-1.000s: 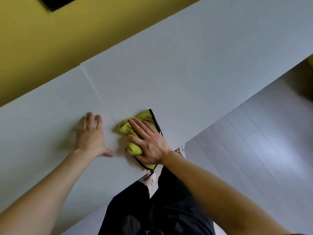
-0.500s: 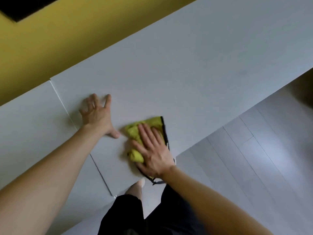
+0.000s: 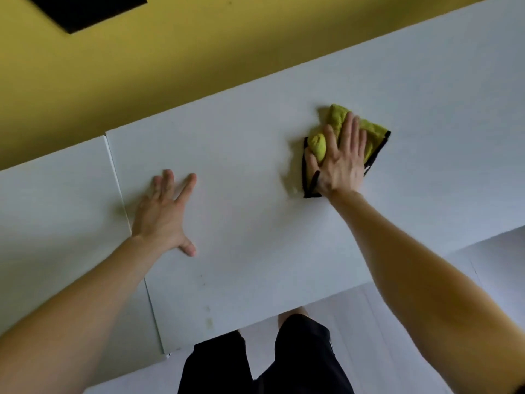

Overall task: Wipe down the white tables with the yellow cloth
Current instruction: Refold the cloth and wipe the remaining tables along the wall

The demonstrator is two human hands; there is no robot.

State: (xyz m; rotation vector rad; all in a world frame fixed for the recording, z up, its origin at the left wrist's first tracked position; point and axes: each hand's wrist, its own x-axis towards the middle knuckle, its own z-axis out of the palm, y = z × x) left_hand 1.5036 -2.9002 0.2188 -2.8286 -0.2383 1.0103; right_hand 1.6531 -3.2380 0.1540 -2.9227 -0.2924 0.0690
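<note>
Head view: since half a second ago, my right hand point(image 3: 341, 163) has carried the yellow cloth point(image 3: 317, 145) from the near edge of the table point(image 3: 255, 155) out toward its far side and to the right. The left hand point(image 3: 162, 214), which was left of the seam point(image 3: 122, 200) a second ago, now rests just right of it.

The right hand lies flat on the cloth with straight fingers pressing down. A fold bulges between thumb and forefinger, and much of the cloth is hidden under the palm. Its black edging point(image 3: 379, 149) shows at both sides.

The left hand is spread open, palm on the bare table, holding nothing.

The second table point(image 3: 56, 200) is cut off at the left. Faint marks point(image 3: 209, 317) near the front edge are too blurred to identify. My black trousers point(image 3: 298, 359) hide part of the floor point(image 3: 383, 336).
</note>
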